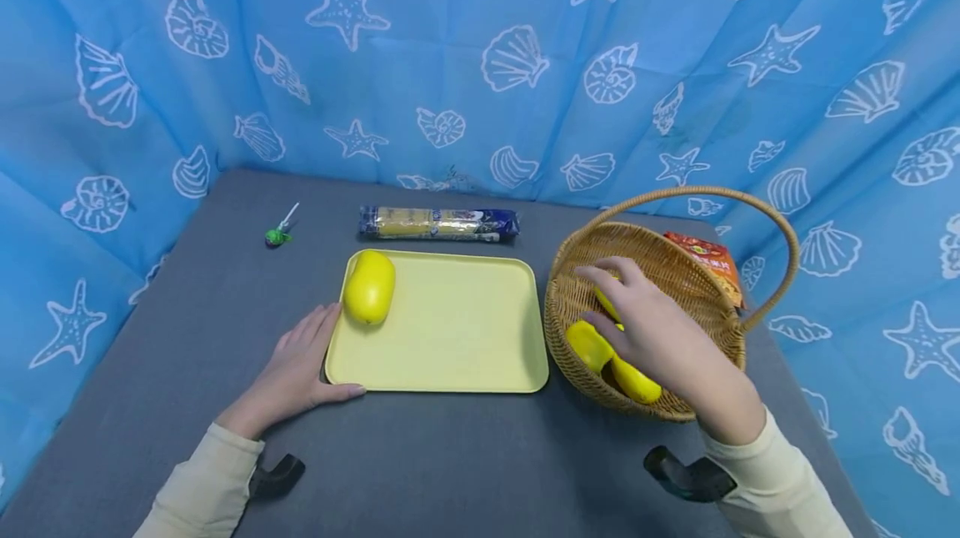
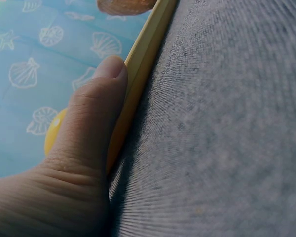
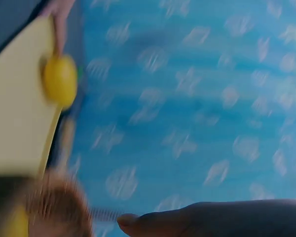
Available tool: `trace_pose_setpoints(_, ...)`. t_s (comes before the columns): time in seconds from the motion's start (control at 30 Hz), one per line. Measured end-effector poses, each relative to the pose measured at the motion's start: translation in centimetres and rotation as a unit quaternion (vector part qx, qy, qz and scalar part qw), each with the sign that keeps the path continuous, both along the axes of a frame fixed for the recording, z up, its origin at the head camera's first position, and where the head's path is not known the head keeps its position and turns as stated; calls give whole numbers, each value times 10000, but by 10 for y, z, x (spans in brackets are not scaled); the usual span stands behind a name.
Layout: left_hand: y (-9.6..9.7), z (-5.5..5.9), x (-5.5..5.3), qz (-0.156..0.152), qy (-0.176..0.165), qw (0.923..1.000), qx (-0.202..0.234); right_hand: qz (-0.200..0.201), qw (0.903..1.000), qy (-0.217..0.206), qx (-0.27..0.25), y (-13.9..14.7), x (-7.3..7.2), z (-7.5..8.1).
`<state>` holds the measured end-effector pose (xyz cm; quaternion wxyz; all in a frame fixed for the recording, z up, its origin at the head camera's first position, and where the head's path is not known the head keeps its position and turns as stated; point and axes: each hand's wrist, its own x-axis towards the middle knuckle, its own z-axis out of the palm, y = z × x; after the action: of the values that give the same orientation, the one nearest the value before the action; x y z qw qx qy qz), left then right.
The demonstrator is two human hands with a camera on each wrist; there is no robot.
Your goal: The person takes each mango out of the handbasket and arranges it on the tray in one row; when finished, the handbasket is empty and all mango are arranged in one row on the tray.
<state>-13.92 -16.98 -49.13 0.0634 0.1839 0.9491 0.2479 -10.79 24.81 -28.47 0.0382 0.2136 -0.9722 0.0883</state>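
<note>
My left hand [image 1: 300, 363] rests at the near left corner of a pale yellow tray [image 1: 465, 321]. Its fingers lie along the tray's left side, and its thumb [image 2: 96, 103] runs along the near edge. On the tray's left part lies a smooth yellow mango-shaped fruit [image 1: 369, 288]. My right hand [image 1: 648, 321] reaches over a wicker basket [image 1: 678, 263], fingers spread and slightly bent. Beneath it sit several yellow fruits, including a rounded one [image 1: 588, 344] and a longer one [image 1: 636, 381]; the hand partly hides them. In the right wrist view, one finger [image 3: 167, 219] shows with nothing against it.
A clear-and-blue packet of pasta [image 1: 438, 223] lies behind the tray. Further left is a green-wrapped lollipop [image 1: 277, 235]. An orange-red snack bag [image 1: 705, 261] stands behind the basket, whose tall handle [image 1: 705, 191] arches up. A blue shell-print curtain [image 1: 480, 121] borders the grey table.
</note>
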Motion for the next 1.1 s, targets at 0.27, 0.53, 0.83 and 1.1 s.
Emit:
trace_pose_setpoints(0.27,1,-5,2,-14,19,10000,41,-219,9871,-1376,790,65,-50,-11)
trace_pose_setpoints(0.53,2,-2,1,-9,198,9998,63,-121,9715,-2172,940,99,-77,-27)
trace_pose_setpoints(0.83,2,0,0,0,85,10000,-18,-486,9529,-2891,783,108,-81,-36)
trace_pose_setpoints(1.1,3,1,0,45,-47,10000,-61,-875,9353,-3372,625,112,-78,-46)
